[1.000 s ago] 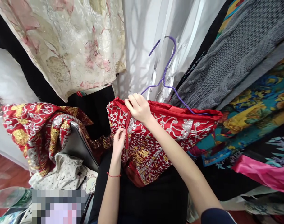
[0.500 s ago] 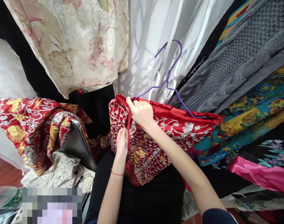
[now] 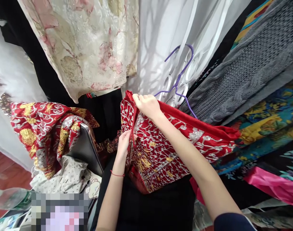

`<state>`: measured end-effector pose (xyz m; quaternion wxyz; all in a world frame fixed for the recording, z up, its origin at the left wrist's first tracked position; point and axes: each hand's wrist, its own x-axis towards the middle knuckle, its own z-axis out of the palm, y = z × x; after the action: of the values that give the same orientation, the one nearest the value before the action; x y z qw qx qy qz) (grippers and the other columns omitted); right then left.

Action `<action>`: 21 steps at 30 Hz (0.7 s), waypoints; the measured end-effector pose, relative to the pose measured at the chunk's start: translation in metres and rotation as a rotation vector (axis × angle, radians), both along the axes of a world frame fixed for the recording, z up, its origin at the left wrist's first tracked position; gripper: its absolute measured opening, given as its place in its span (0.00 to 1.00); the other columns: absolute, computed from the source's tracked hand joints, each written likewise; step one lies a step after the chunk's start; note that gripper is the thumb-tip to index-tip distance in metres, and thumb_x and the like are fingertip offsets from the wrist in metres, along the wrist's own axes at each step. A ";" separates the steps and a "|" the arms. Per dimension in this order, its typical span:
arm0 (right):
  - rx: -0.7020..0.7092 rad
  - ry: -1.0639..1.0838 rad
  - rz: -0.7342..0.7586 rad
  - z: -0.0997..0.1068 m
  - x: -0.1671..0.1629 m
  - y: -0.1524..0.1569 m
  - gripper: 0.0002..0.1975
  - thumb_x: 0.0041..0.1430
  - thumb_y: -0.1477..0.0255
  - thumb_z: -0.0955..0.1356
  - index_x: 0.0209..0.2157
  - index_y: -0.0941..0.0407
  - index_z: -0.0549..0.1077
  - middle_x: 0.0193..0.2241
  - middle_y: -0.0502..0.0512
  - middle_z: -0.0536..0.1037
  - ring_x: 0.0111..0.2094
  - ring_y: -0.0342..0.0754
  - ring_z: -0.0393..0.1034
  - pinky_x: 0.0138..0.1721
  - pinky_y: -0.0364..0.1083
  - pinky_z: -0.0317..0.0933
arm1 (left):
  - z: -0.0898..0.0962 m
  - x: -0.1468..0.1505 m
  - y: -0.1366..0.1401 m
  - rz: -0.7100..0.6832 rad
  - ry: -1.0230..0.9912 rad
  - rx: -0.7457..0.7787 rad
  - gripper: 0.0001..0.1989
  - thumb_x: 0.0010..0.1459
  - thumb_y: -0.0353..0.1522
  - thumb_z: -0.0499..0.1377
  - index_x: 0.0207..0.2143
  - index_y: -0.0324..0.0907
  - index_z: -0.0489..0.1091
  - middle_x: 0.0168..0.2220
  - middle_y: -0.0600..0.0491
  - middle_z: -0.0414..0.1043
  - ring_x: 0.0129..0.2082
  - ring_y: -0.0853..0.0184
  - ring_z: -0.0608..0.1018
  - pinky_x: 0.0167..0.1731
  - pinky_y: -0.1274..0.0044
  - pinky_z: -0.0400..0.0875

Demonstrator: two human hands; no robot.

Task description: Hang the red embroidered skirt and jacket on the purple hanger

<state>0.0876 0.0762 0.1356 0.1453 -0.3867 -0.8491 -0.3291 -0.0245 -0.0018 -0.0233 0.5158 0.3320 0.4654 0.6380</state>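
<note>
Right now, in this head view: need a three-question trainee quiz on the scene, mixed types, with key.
1. Multiple choice: what colour is the hanger by the red garment?
A) green
B) purple
C) yellow
2. True or false: the left hand is higher in the picture than the right hand.
3. Short answer: which wrist wears a thin red string?

Key:
1. B
2. False; the right hand is higher, gripping the garment's top edge.
3. The left wrist.
</note>
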 end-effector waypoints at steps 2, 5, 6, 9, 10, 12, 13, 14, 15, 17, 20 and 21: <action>0.005 -0.023 0.026 -0.001 0.000 -0.001 0.23 0.70 0.82 0.49 0.47 0.65 0.71 0.31 0.62 0.78 0.31 0.49 0.70 0.30 0.47 0.48 | 0.009 -0.002 0.004 0.014 0.005 0.006 0.19 0.44 0.46 0.66 0.26 0.38 0.73 0.21 0.53 0.74 0.20 0.73 0.70 0.25 0.79 0.63; 0.017 -0.044 0.062 -0.003 0.004 -0.003 0.24 0.70 0.82 0.48 0.46 0.65 0.72 0.29 0.61 0.77 0.31 0.49 0.71 0.30 0.47 0.47 | 0.032 0.003 0.006 0.081 0.043 0.092 0.15 0.48 0.42 0.65 0.25 0.38 0.73 0.19 0.55 0.70 0.19 0.75 0.68 0.23 0.81 0.61; 0.018 -0.047 0.068 -0.003 0.005 -0.004 0.24 0.70 0.82 0.48 0.46 0.65 0.72 0.29 0.61 0.77 0.31 0.49 0.71 0.30 0.47 0.47 | 0.041 0.006 0.005 0.103 0.060 0.148 0.14 0.50 0.41 0.64 0.25 0.38 0.72 0.18 0.56 0.70 0.19 0.75 0.67 0.23 0.81 0.61; 0.012 -0.033 0.073 -0.002 0.008 -0.005 0.22 0.70 0.82 0.50 0.47 0.64 0.73 0.29 0.60 0.78 0.31 0.49 0.71 0.30 0.48 0.48 | 0.071 0.013 0.004 0.122 0.132 0.316 0.13 0.55 0.40 0.61 0.26 0.39 0.72 0.19 0.56 0.70 0.19 0.74 0.68 0.25 0.81 0.63; 0.010 -0.018 0.076 -0.002 0.009 -0.005 0.21 0.70 0.81 0.52 0.47 0.64 0.73 0.29 0.60 0.78 0.31 0.48 0.71 0.30 0.47 0.48 | 0.078 0.014 0.004 0.096 0.167 0.350 0.12 0.57 0.39 0.61 0.26 0.40 0.71 0.20 0.55 0.71 0.20 0.73 0.70 0.26 0.80 0.65; 0.018 0.029 0.104 -0.004 0.011 -0.004 0.17 0.70 0.79 0.55 0.47 0.62 0.73 0.29 0.58 0.78 0.30 0.47 0.70 0.30 0.47 0.50 | 0.087 0.012 0.006 0.021 0.250 0.374 0.12 0.57 0.38 0.60 0.25 0.40 0.70 0.20 0.54 0.72 0.22 0.72 0.72 0.30 0.79 0.68; 0.035 0.062 0.129 -0.006 0.013 -0.003 0.16 0.71 0.77 0.56 0.48 0.61 0.73 0.31 0.58 0.78 0.29 0.47 0.70 0.30 0.47 0.51 | 0.088 0.009 0.007 -0.009 0.290 0.367 0.12 0.57 0.38 0.60 0.24 0.40 0.70 0.20 0.54 0.72 0.22 0.71 0.73 0.31 0.78 0.69; 0.062 0.097 0.166 -0.009 0.015 -0.003 0.15 0.71 0.76 0.56 0.48 0.60 0.72 0.34 0.58 0.79 0.29 0.46 0.69 0.30 0.46 0.52 | 0.087 0.006 0.008 -0.027 0.321 0.353 0.12 0.56 0.38 0.60 0.24 0.41 0.70 0.20 0.55 0.71 0.23 0.70 0.74 0.31 0.78 0.70; 0.101 0.132 0.210 -0.014 0.017 -0.003 0.15 0.72 0.74 0.57 0.49 0.59 0.72 0.38 0.59 0.79 0.30 0.45 0.69 0.30 0.46 0.53 | 0.084 0.003 0.008 -0.033 0.334 0.334 0.12 0.56 0.38 0.60 0.24 0.41 0.70 0.19 0.55 0.71 0.23 0.70 0.74 0.31 0.77 0.70; 0.205 0.187 0.308 -0.026 0.022 -0.006 0.14 0.72 0.72 0.57 0.48 0.58 0.73 0.45 0.60 0.79 0.35 0.46 0.71 0.33 0.46 0.56 | 0.077 -0.004 0.009 -0.044 0.312 0.288 0.12 0.56 0.39 0.60 0.25 0.41 0.69 0.19 0.57 0.69 0.21 0.71 0.73 0.29 0.78 0.69; 0.342 0.217 0.413 -0.045 0.031 -0.016 0.11 0.70 0.71 0.61 0.41 0.55 0.75 0.49 0.60 0.78 0.49 0.51 0.69 0.44 0.49 0.57 | 0.066 -0.011 0.009 -0.107 0.256 0.254 0.15 0.56 0.42 0.60 0.26 0.41 0.66 0.19 0.59 0.66 0.18 0.74 0.66 0.23 0.81 0.62; 0.350 0.211 0.428 -0.049 0.034 -0.020 0.09 0.69 0.71 0.63 0.39 0.54 0.75 0.50 0.60 0.77 0.52 0.53 0.66 0.48 0.52 0.55 | 0.064 -0.012 0.008 -0.123 0.256 0.253 0.16 0.57 0.43 0.59 0.26 0.41 0.65 0.19 0.59 0.64 0.17 0.75 0.64 0.21 0.81 0.59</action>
<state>0.1218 0.0560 0.0861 0.3634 -0.2000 -0.8219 -0.3905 -0.0369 0.0066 0.0404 0.4445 0.5006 0.4221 0.6113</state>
